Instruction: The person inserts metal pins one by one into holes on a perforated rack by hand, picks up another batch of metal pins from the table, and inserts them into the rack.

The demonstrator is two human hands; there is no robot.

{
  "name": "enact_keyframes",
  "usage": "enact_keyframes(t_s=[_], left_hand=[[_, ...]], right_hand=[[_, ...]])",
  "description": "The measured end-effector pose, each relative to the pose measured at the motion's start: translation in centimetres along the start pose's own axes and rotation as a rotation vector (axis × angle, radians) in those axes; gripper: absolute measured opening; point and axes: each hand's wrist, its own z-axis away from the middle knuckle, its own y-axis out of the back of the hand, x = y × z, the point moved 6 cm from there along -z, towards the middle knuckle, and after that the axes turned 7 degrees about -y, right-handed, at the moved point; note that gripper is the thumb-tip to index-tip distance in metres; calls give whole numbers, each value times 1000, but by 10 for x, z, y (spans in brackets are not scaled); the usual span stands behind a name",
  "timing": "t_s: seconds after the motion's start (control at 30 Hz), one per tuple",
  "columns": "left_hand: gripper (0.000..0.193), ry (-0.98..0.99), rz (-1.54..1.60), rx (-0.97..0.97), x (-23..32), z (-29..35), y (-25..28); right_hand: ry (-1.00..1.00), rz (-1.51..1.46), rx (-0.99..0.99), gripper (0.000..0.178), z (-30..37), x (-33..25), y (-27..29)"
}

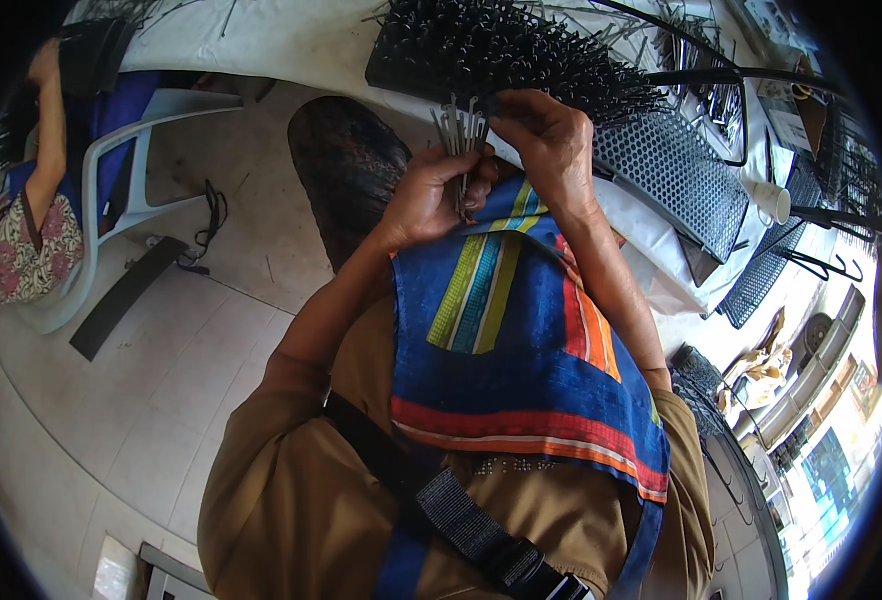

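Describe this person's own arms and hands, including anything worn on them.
The left hand and right hand are ungloved, and the forearms are bare. Loose, plain brown sleeves end near the elbows. No watch or bracelet shows.

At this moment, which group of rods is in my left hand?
The small grey bundle in your left hand: its pale colour and fewer pieces set it apart from the dense black rods ahead.

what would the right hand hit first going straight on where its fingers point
Probably the bundle of thin grey metal rods in the left hand; depth is unclear, and the right hand may already touch them.
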Motion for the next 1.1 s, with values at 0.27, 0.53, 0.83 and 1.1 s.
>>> enact_keyframes(t_s=[0.27,0.53,0.83,1.1], left_hand=[[17,-89,-141,97,5,5,-8],[15,-170,-177,113,6,6,-6],[13,-229,-290,170,8,7,-6],[13,-228,-285,205,10,7,3]], right_hand=[[-415,-474,-129,11,6,23,-12],[-446,-443,-88,16,9,26,-17],[-329,-358,60,16,7,18,-9],[-327,-449,151,14,11,24,2]])
